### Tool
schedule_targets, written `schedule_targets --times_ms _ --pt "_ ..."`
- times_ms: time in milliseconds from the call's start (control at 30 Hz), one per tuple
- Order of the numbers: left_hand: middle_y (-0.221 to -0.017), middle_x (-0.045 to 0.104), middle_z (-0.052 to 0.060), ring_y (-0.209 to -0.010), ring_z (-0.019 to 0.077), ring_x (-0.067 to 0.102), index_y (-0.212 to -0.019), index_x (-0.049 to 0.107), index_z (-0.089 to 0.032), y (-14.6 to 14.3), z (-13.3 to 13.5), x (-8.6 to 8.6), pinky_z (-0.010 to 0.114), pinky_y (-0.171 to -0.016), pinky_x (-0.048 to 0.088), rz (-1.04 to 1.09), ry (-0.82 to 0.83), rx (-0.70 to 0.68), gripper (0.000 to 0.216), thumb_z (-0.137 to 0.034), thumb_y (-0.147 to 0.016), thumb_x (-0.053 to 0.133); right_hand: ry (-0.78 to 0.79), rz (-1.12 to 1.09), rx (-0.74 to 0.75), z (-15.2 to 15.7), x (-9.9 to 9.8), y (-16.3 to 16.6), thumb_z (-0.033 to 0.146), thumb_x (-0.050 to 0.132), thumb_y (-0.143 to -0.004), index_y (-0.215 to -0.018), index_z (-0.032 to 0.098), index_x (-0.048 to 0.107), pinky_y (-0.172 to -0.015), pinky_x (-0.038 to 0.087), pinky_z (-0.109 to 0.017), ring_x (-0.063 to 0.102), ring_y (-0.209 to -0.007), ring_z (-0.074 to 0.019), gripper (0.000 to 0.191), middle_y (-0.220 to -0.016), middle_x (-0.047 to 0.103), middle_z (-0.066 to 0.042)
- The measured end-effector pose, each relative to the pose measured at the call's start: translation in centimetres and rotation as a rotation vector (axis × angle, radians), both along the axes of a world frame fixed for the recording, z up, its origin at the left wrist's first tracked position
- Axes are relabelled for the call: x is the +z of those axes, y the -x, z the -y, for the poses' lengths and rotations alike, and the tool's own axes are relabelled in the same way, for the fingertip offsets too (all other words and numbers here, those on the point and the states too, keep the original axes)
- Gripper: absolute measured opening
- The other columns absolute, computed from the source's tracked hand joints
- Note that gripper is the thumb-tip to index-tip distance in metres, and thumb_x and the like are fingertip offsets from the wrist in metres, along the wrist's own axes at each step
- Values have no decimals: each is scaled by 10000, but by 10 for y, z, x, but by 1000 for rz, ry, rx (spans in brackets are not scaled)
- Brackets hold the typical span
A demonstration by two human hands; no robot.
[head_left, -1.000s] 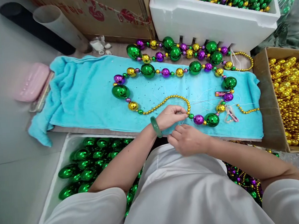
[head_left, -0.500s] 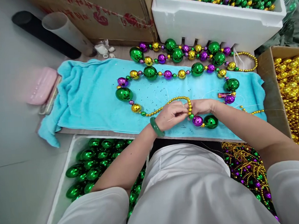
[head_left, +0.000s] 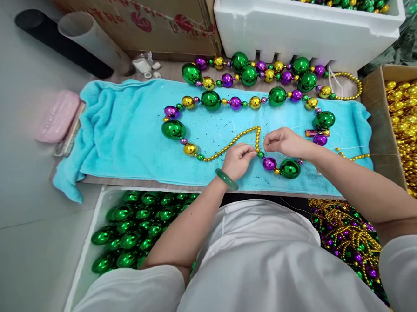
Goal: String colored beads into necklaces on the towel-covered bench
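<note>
A bead necklace (head_left: pixel 210 100) of large green, purple and gold beads lies in a loop on the turquoise towel (head_left: pixel 130 132). My left hand (head_left: pixel 238 161), below a green bangle (head_left: pixel 226 179) on the wrist, pinches the strand where small gold beads (head_left: pixel 242 134) meet a small green bead (head_left: pixel 260 154). Just right of it, my right hand (head_left: pixel 283 142) is closed, thumb and fingertips together; whatever they hold is too fine to make out. Beside the hands lie a purple bead (head_left: pixel 269 163) and a large green bead (head_left: pixel 290 168).
Another necklace (head_left: pixel 249 75) lies behind the towel, against a white foam box (head_left: pixel 306 30) of beads. A carton of gold beads (head_left: pixel 412 140) stands right. Green beads (head_left: pixel 129 239) fill a box at lower left, finished-looking strands (head_left: pixel 348 232) lower right. A pink case (head_left: pixel 58 116) sits left.
My right hand has come away from my left and lifted slightly, leaving a gap. The gold bead loop that crossed my fingers now stands to a point above my left fingertips.
</note>
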State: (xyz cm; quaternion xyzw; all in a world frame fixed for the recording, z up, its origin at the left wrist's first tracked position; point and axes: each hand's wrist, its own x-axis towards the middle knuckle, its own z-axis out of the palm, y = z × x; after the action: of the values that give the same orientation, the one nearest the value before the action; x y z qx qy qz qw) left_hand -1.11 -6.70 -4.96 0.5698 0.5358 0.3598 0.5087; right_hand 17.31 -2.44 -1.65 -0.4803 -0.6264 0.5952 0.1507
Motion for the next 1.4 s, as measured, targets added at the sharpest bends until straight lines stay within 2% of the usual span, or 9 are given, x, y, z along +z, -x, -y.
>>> schedule_targets --times_ms 167,433,600,700,800,900,1067,1200,1400 --pt "-603 550 2 -625 139 458 -561 653 -187 1 0 -10 275 -673 333 -172 -12 -21 155 -165 -713 638 -13 152 -50 7 -8 -7 290 630 -621 -624 131 636 -567 328 -248 419 -553 -89 160 -549 526 29" --pt "-842 615 75 -861 236 480 -683 722 -207 25 16 -14 398 -881 317 -627 -302 -130 167 -276 -786 610 -77 307 -117 0 -21 -33 322 664 -630 -664 140 679 -563 322 -259 425 -564 -100 185 -581 555 12" --pt "-851 678 92 -951 302 466 -737 723 -208 37 26 1 489 -893 254 -848 -245 -117 200 -292 -830 567 -115 326 -173 3 -19 -38 343 641 -652 -705 139 689 -578 327 -264 450 -587 -110 217 -615 577 1" --pt "-880 681 84 -948 295 484 -764 696 -189 46 29 14 474 -858 286 -970 -223 -156 207 -263 -846 521 -177 336 -205 5 -19 -37 349 628 -668 -719 144 694 -587 327 -268 445 -590 -112 221 -603 561 8" --pt "-963 666 83 -960 287 490 -911 685 -190 51 30 19 434 -813 325 -1017 -278 -167 199 -294 -856 524 -208 334 -196 7 -18 -33 342 625 -678 -717 150 694 -589 325 -272 433 -579 -111 208 -584 544 14" --pt "-1029 649 76 -994 289 479 -1031 670 -224 51 29 15 424 -813 341 -1021 -359 -264 253 -366 -845 577 -221 329 -192 10 -13 -28 331 628 -679 -711 153 692 -586 327 -278 430 -568 -114 192 -569 536 13" --pt "-946 642 85 -970 279 492 -801 678 -191 51 23 11 401 -777 372 -1110 -348 -394 176 -298 -859 550 -290 284 -235 15 -3 -21 288 636 -678 -684 160 682 -606 347 -287 446 -586 -119 137 -618 563 -1" --pt "-921 648 104 -937 281 527 -787 657 -164 52 18 20 403 -759 395 -1187 -318 -475 173 -229 -844 507 -352 202 -275 17 0 -15 266 655 -667 -658 166 659 -609 357 -286 452 -599 -112 101 -690 585 -11" --pt "-815 675 124 -884 287 581 -899 641 -126 48 13 26 377 -704 415 -1267 -273 -565 217 -143 -841 433 -149 34 -310 25 3 -1 298 619 -707 -718 175 583 -502 333 -253 451 -497 -98 129 -543 509 29"
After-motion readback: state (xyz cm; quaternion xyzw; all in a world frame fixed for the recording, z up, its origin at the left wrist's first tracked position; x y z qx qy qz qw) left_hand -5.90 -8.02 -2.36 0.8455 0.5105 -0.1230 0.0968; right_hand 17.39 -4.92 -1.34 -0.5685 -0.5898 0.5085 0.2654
